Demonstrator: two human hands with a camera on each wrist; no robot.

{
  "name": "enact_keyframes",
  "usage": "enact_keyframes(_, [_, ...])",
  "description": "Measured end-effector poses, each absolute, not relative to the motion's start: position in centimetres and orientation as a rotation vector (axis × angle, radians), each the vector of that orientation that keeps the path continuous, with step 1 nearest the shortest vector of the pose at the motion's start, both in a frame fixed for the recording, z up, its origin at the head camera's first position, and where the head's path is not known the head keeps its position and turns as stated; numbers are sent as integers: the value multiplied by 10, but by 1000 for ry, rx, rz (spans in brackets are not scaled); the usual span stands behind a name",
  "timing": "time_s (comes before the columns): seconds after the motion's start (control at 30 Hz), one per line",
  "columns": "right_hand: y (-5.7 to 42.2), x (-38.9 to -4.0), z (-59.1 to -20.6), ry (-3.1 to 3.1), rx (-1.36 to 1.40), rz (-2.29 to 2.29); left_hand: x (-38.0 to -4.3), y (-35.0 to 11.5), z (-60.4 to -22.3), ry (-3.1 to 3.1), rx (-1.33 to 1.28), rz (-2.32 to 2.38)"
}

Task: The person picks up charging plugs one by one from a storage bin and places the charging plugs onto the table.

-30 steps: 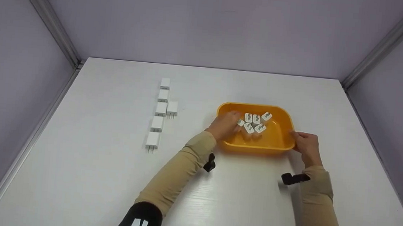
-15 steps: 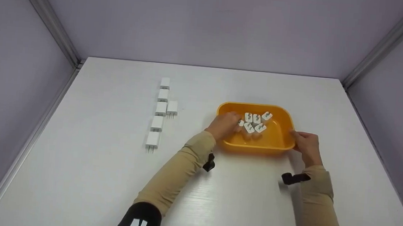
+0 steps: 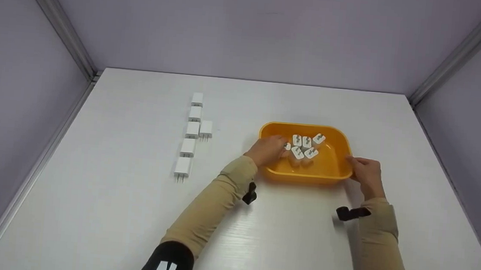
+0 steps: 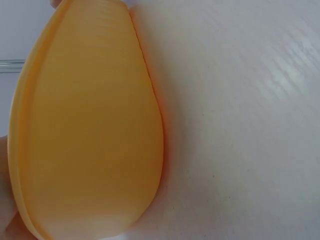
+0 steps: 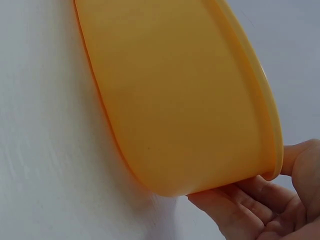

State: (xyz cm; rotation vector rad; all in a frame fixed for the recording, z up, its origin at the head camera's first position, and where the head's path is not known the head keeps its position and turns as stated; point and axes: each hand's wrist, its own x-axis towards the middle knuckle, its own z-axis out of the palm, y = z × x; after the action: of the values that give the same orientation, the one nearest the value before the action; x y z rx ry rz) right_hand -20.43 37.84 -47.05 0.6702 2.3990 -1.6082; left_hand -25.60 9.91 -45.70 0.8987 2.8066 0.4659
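An orange plastic tray (image 3: pixel 305 178) stands on the white table, with several white plug adapters (image 3: pixel 298 152) inside, prongs up. My left hand (image 3: pixel 267 150) reaches over its left rim and pinches one white plug adapter (image 3: pixel 287 146) among the others; the fingertips are partly hidden. At the right end of the tray my right hand (image 3: pixel 366 173) grips the rim, thumb on top and fingers beneath, as the right wrist view shows. The left wrist view is mostly filled by the tray's outer wall (image 4: pixel 90 125).
Left of the tray, several white plug adapters (image 3: pixel 187 147) lie in a column on the table (image 3: pixel 112 185), prongs toward me. Another adapter (image 3: pixel 206 128) sits beside that column on its right. Pale walls (image 3: pixel 248 32) enclose the table's back and sides.
The adapter at my left fingertips has turned slightly and shows less of its face. My right hand and the tray have stayed in place.
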Motion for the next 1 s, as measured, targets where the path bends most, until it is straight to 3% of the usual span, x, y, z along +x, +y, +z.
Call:
enact_keyframes(0.53, [378,-204,-471,2374,679,-1652,-254,99,-458,2859,979,358])
enact_keyframes(0.87, [377,-204,-469,2384,671,-1677,-254,92,-450,2762,873,710])
enact_keyframes(1.0, [377,-204,-469,2388,685,-1649,-252,88,-446,2825,981,697])
